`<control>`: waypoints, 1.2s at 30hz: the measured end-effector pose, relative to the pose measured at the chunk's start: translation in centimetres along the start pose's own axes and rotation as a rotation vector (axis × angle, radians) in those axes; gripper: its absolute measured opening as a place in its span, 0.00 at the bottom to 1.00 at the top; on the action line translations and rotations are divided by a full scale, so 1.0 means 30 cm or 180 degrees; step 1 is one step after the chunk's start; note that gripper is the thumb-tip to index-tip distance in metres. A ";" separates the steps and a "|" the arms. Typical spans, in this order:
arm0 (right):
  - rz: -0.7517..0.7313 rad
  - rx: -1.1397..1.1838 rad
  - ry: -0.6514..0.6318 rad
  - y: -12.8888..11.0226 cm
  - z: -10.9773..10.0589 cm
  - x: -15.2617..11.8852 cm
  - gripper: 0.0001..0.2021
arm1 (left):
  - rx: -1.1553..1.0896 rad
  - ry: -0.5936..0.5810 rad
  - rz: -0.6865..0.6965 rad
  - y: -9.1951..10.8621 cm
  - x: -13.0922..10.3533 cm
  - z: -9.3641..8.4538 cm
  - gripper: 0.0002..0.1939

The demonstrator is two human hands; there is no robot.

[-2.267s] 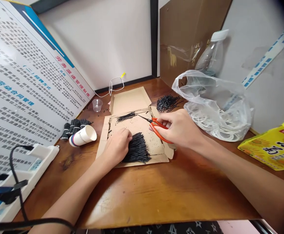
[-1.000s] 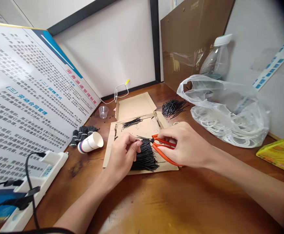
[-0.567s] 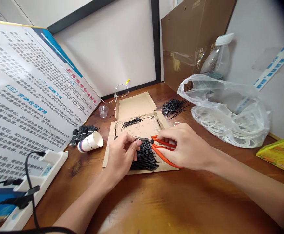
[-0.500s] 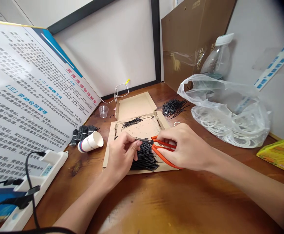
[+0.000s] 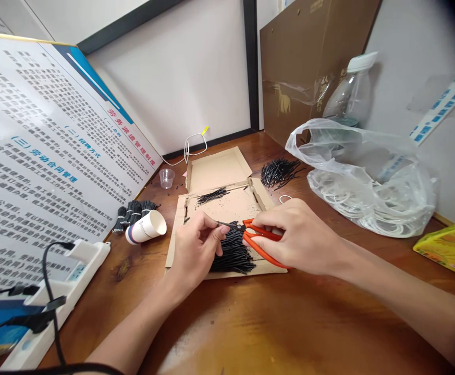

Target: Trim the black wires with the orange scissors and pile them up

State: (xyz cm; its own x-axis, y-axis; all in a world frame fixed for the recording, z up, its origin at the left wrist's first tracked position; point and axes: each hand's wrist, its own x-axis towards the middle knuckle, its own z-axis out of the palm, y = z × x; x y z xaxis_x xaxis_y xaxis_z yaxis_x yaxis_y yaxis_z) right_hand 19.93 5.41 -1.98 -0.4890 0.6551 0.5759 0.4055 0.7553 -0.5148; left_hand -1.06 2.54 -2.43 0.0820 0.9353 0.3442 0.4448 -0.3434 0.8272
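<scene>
My left hand (image 5: 196,247) is closed, thumb and forefinger pinching a thin black strand (image 5: 222,224) close to its end. In my right hand (image 5: 303,234) is a pair of orange-handled scissors (image 5: 264,250), fingers and thumb at the handle loops. Their dark tips point left at the strand, right beside my left fingertips; whether the blades are apart is too small to tell. Beneath both hands, a thick pile of black strands (image 5: 233,252) lies on an opened cardboard box (image 5: 235,203). A smaller bunch of strands (image 5: 212,195) rests farther back in it.
Another heap of black strands (image 5: 280,172) lies behind the box on the right. Left stand a tipped paper cup (image 5: 147,228), tied black bundles (image 5: 133,212), a clear small cup (image 5: 167,178) and a power strip (image 5: 61,302). Right are a plastic bag (image 5: 368,203) and a bottle (image 5: 354,94).
Both hands stay almost where they were, with the scissors at the strand. The whole view has shifted very slightly.
</scene>
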 end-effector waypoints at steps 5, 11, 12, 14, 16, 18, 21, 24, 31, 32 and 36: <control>0.0103 -0.0011 0.0076 0.007 -0.002 0.000 0.15 | -0.0049 0.0002 0.0034 0.007 0.002 -0.002 0.14; 0.0150 0.0083 -0.0068 -0.001 -0.006 0.002 0.17 | 0.0127 -0.0011 0.0140 0.013 0.000 -0.005 0.13; 0.0140 0.0070 -0.0089 -0.002 -0.006 0.002 0.17 | 0.0161 -0.0001 0.0176 0.013 0.001 -0.005 0.13; 0.0131 0.0025 -0.0114 0.000 -0.007 0.002 0.18 | 0.0218 0.0009 0.0226 0.011 0.002 -0.006 0.12; 0.0110 -0.0021 -0.0132 0.004 -0.008 0.002 0.18 | 0.0251 0.0007 0.0231 0.009 0.003 -0.006 0.12; 0.0049 -0.0067 -0.0155 0.009 -0.010 0.003 0.17 | 0.0274 -0.0010 0.0225 0.009 0.004 -0.007 0.11; -0.0007 -0.0110 -0.0148 0.014 -0.011 0.004 0.15 | 0.0281 -0.0041 0.0256 0.013 0.006 -0.008 0.11; 0.0072 -0.0066 -0.0084 0.015 -0.012 0.005 0.15 | 0.0244 -0.0063 0.0280 0.017 0.006 -0.009 0.11; 0.0196 0.0043 -0.0152 0.004 -0.011 0.003 0.17 | 0.0091 -0.0006 0.0145 0.006 0.001 -0.006 0.12; 0.0200 0.0057 -0.0178 0.003 -0.010 0.003 0.17 | 0.0080 -0.0003 0.0129 0.004 0.001 -0.004 0.13; 0.0221 0.0097 -0.0181 0.001 -0.008 -0.002 0.16 | 0.0042 -0.0011 0.0112 0.002 0.003 0.000 0.13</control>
State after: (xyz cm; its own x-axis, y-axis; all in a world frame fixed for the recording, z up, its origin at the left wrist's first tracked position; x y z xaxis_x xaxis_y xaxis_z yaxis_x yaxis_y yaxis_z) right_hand 20.15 5.40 -1.88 -0.5039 0.7032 0.5016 0.4168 0.7066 -0.5718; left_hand -1.03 2.60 -2.33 0.1008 0.9229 0.3715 0.4534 -0.3750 0.8086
